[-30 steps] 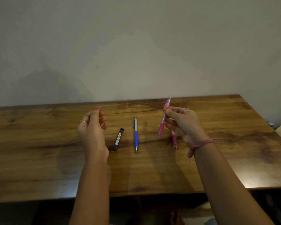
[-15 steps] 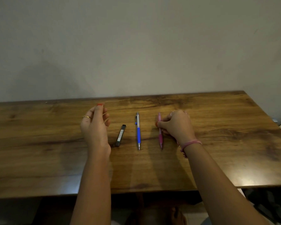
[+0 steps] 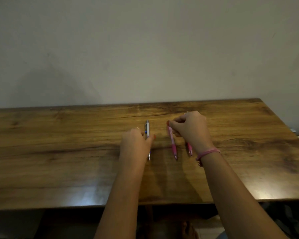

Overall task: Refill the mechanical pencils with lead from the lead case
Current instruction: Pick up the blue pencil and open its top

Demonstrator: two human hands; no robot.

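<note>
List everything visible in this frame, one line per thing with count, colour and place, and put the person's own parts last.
table: one, brown wood, against the wall.
blue pencil: one, blue and silver, lying at centre, partly under the left hand.
pink pencils: two; one right of the blue one, one mostly hidden under the right hand.
lead case: not visible, perhaps under the left hand.
wall: one, pale grey, behind.
left hand: ringed, resting beside the blue pencil.
right hand: pink wristband, pinching the pink pencil's top.
</note>
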